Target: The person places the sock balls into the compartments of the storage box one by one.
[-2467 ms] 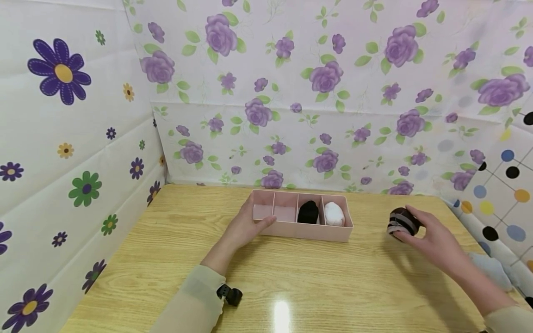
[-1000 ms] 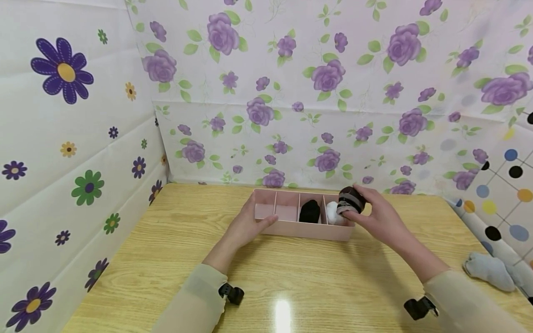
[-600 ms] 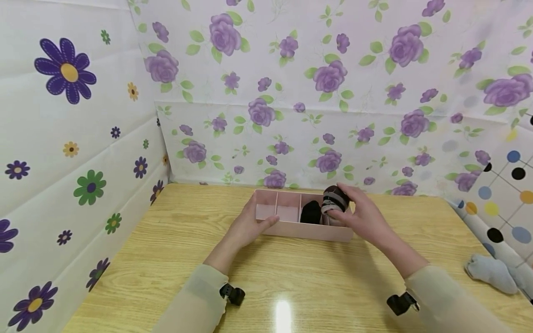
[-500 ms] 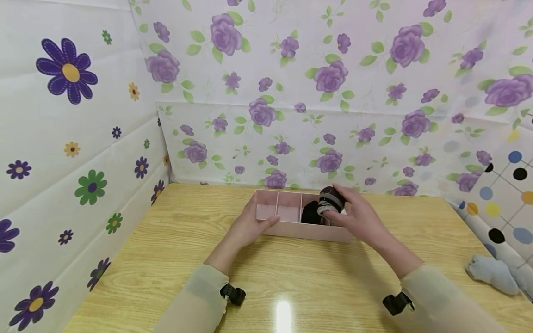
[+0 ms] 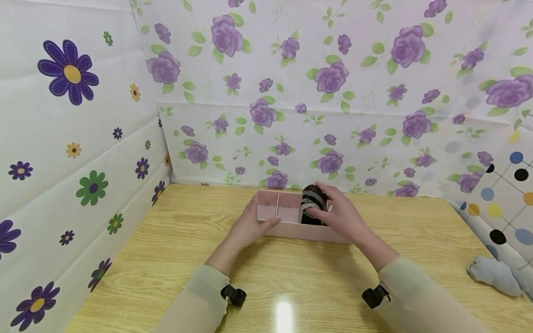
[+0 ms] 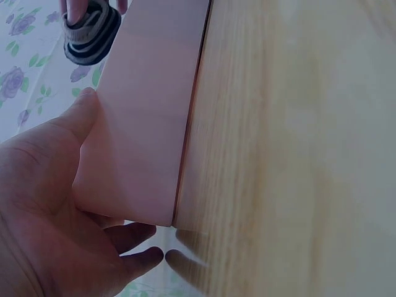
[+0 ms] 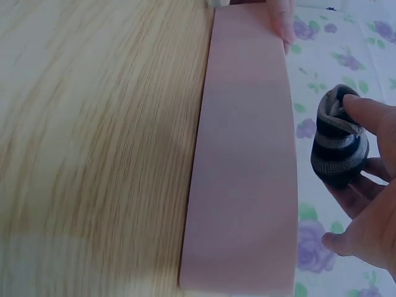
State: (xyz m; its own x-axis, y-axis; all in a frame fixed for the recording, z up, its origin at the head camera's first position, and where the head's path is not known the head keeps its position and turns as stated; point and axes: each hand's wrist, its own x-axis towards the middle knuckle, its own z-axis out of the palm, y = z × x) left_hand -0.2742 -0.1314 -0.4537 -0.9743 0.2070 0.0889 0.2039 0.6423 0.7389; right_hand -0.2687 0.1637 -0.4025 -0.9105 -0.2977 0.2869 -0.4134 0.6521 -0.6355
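A pink divided box [image 5: 308, 232] sits on the wooden table against the back. My left hand [image 5: 246, 227] holds its left end, thumb on the front rim and fingers round the end wall. Between the thumb and fingers of my right hand [image 5: 340, 213] is a rolled sock [image 7: 337, 145] with dark and grey stripes. In the head view it hovers over the third compartment from the left, largely covering the black rolled bundle [image 5: 311, 221] there. A sliver of the white bundle [image 5: 329, 206] shows behind my right hand. The two left compartments hold nothing.
Light grey-blue socks [image 5: 495, 274] lie on the table's right side. Flowered sheeting [image 5: 233, 138] rises behind the table [image 5: 250, 286], and more patterned sheets stand at left and right. Black wrist straps [image 5: 374, 296] are on both forearms.
My right hand has carried the striped sock from the right side of the table leftward, past the white bundle, to above the black one. My left hand keeps its place on the box.
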